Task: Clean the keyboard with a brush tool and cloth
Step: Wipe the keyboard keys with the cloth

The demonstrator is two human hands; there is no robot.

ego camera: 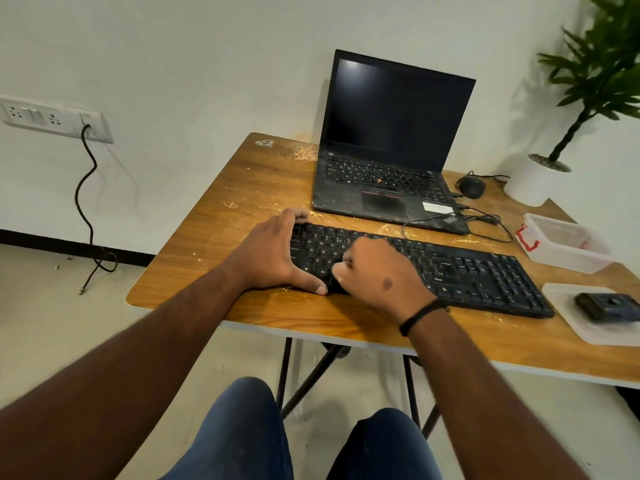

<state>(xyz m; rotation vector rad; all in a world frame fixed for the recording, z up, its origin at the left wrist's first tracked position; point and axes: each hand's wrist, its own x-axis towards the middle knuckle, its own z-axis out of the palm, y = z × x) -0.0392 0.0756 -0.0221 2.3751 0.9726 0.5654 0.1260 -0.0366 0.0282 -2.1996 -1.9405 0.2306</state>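
A black keyboard (478,275) lies across the wooden table (256,188), with pale crumbs scattered around it. My left hand (273,254) clasps the keyboard's left end, fingers over the back edge and thumb along the front edge. My right hand (377,275) hovers over the left-middle keys with its fingers curled down and slightly blurred. Whatever it may hold is hidden under the hand. No cloth is in view.
An open black laptop (388,181) stands just behind the keyboard, with a wired mouse (471,187) to its right. At the right are a clear plastic box (568,242), a flat lid (568,310) bearing a dark object (606,306), and a potted plant (533,181).
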